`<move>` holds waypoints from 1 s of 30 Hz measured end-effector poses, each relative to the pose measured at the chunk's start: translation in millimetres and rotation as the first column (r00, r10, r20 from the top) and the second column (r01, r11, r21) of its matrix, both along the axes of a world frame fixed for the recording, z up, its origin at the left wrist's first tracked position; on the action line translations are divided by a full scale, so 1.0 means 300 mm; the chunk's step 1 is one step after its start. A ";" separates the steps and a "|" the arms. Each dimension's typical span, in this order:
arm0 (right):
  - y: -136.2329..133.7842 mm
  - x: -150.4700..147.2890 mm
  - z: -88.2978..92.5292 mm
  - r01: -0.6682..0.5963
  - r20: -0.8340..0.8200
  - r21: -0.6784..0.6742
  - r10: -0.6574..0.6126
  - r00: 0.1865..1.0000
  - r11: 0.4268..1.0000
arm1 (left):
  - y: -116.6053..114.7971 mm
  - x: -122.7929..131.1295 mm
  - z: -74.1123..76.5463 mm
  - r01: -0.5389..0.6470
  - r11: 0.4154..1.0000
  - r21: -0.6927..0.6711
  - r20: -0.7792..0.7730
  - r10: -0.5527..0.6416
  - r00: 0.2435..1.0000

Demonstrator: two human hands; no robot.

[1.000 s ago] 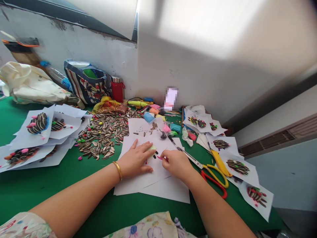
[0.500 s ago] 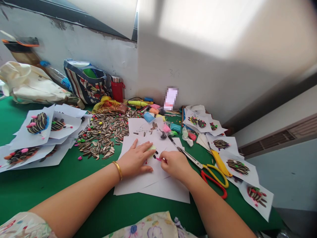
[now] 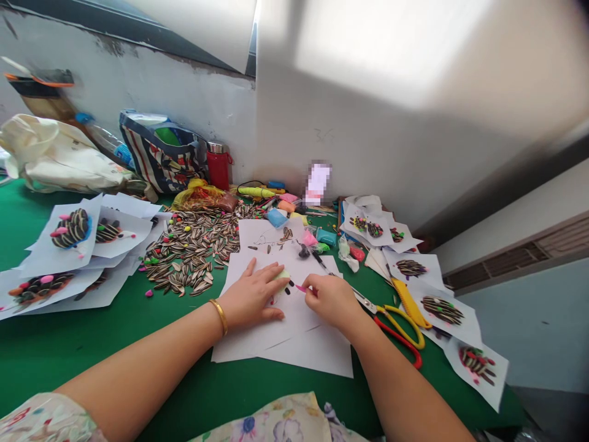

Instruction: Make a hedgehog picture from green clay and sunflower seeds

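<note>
My left hand (image 3: 251, 296) lies flat on a stack of white paper sheets (image 3: 276, 334), fingers spread, its fingertips beside a pale green clay lump (image 3: 282, 277). My right hand (image 3: 332, 301) pinches a small pink clay piece (image 3: 301, 288) between its fingers, just above the paper. A few black-striped sunflower seeds (image 3: 288, 287) lie on the sheet between my hands. Close to my right wrist are metal scissors (image 3: 396, 328) with red and yellow handles, their blades partly hidden by my hand.
A large heap of sunflower seeds (image 3: 191, 248) lies left of the paper on the green table (image 3: 110, 356). Finished seed pictures (image 3: 69, 236) lie on both sides. Clay packets (image 3: 276, 217), a yellow utility knife (image 3: 407, 301), a striped bag (image 3: 159, 156) and a red flask (image 3: 217, 166) stand nearby.
My right hand has shifted slightly right with the pink piece, showing more of the scissor blades. My left hand has not visibly moved.
</note>
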State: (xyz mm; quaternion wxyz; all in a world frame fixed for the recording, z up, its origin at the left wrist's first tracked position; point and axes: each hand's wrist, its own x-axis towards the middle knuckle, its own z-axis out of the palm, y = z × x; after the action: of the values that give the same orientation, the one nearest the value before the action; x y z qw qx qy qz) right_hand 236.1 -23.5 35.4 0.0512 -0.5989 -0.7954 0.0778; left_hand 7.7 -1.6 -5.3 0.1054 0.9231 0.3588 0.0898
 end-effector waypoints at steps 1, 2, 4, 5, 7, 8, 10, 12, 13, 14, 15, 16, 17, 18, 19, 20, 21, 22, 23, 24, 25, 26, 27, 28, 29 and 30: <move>0.004 0.003 -0.003 0.011 0.007 0.006 -0.011 1.000 1.000 | 0.000 -0.001 -0.001 0.001 1.000 -0.002 0.000 -0.001 1.000; 0.008 0.005 -0.007 0.016 0.012 0.011 -0.016 1.000 1.000 | 0.001 -0.001 0.000 0.002 1.000 -0.005 -0.001 -0.002 1.000; 0.012 0.005 -0.016 0.013 0.017 0.019 -0.013 1.000 1.000 | 0.001 0.000 0.003 0.000 1.000 -0.012 -0.003 0.000 1.000; 0.013 0.004 -0.020 0.008 0.016 0.023 -0.008 1.000 1.000 | 0.001 0.001 0.004 -0.001 1.000 -0.017 -0.005 0.001 1.000; 0.011 0.001 -0.025 -0.001 0.014 0.028 0.001 1.000 1.000 | 0.001 0.002 0.008 -0.003 1.000 -0.024 -0.009 0.003 1.000; 0.010 0.000 -0.027 -0.004 0.015 0.028 0.004 1.000 1.000 | 0.001 0.003 0.009 -0.003 1.000 -0.026 -0.010 0.003 1.000; 0.008 -0.002 -0.028 -0.008 0.015 0.024 0.008 1.000 1.000 | 0.000 0.003 0.009 -0.002 1.000 -0.027 -0.007 0.002 1.000; 0.008 -0.003 -0.025 -0.006 0.014 0.018 0.005 1.000 1.000 | 0.000 0.003 0.008 -0.001 1.000 -0.024 -0.003 0.001 1.000; 0.009 -0.002 -0.023 -0.002 0.012 0.015 0.002 1.000 1.000 | 0.000 0.003 0.007 -0.001 1.000 -0.024 -0.002 0.001 1.000; 0.010 -0.001 -0.022 0.003 0.009 0.012 -0.003 1.000 1.000 | 0.000 0.003 0.007 -0.003 1.000 -0.026 -0.001 0.003 1.000; 0.012 0.001 -0.020 0.008 0.002 0.010 -0.008 1.000 1.000 | 0.000 0.004 0.008 -0.006 1.000 -0.029 0.001 0.007 1.000; 0.015 0.004 -0.018 0.016 -0.007 0.011 -0.016 1.000 1.000 | 0.001 0.004 0.009 -0.011 0.999 -0.034 0.003 0.011 1.000; 0.017 0.008 -0.018 0.025 -0.021 0.017 -0.025 0.999 1.000 | 0.001 0.005 0.011 -0.016 0.999 -0.040 0.007 0.016 1.000; 0.021 0.012 -0.017 0.036 -0.037 0.027 -0.035 0.999 0.999 | 0.002 0.005 0.013 -0.022 0.999 -0.044 0.011 0.023 1.000; 0.024 0.015 -0.018 0.046 -0.052 0.041 -0.044 0.998 0.998 | 0.004 0.005 0.016 -0.029 0.999 -0.046 0.014 0.029 0.999; 0.028 0.018 -0.020 0.054 -0.062 0.054 -0.051 0.997 0.997 | 0.005 0.004 0.019 -0.036 0.998 -0.044 0.016 0.037 0.999; 0.032 0.021 -0.022 0.056 -0.068 0.063 -0.051 0.996 0.996 | 0.007 0.002 0.021 -0.046 0.998 -0.039 0.016 0.046 0.999; 0.035 0.023 -0.025 0.053 -0.070 0.067 -0.048 0.996 0.996 | 0.009 0.000 0.023 -0.057 0.998 -0.031 0.015 0.058 0.998; 0.038 0.024 -0.027 0.046 -0.068 0.064 -0.041 0.997 0.997 | 0.011 -0.003 0.025 -0.070 0.997 -0.021 0.014 0.071 0.997; 0.042 0.025 -0.029 0.039 -0.063 0.060 -0.035 0.997 0.997 | 0.013 -0.007 0.026 -0.084 0.996 -0.008 0.014 0.085 0.996; 0.045 0.026 -0.030 0.037 -0.055 0.056 -0.034 0.998 0.998 | 0.015 -0.012 0.027 -0.103 0.995 0.005 0.014 0.103 0.995; 0.048 0.029 -0.030 0.042 -0.042 0.058 -0.039 0.998 0.997 | 0.017 -0.016 0.027 -0.127 0.992 0.020 0.013 0.126 0.992; 0.051 0.033 -0.030 0.052 -0.025 0.064 -0.051 0.998 0.997 | 0.019 -0.021 0.027 -0.153 0.988 0.035 0.010 0.153 0.988; 0.055 0.038 -0.030 0.067 -0.006 0.075 -0.067 0.998 0.995 | 0.021 -0.025 0.026 -0.181 0.982 0.047 0.007 0.181 0.983; 0.059 0.045 -0.030 0.083 0.013 0.084 -0.085 0.996 0.993 | 0.023 -0.029 0.026 -0.205 0.977 0.055 0.005 0.205 0.979; 0.063 0.054 -0.031 0.100 0.028 0.090 -0.103 0.994 0.991 | 0.024 -0.032 0.025 -0.221 0.974 0.058 0.005 0.221 0.975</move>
State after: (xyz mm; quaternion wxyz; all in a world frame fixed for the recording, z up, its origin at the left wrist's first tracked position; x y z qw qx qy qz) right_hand 252.2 -4.6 26.1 0.0686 -0.6369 -0.7673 0.0297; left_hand -1.8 5.7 2.3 0.0677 0.8802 0.4566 0.1107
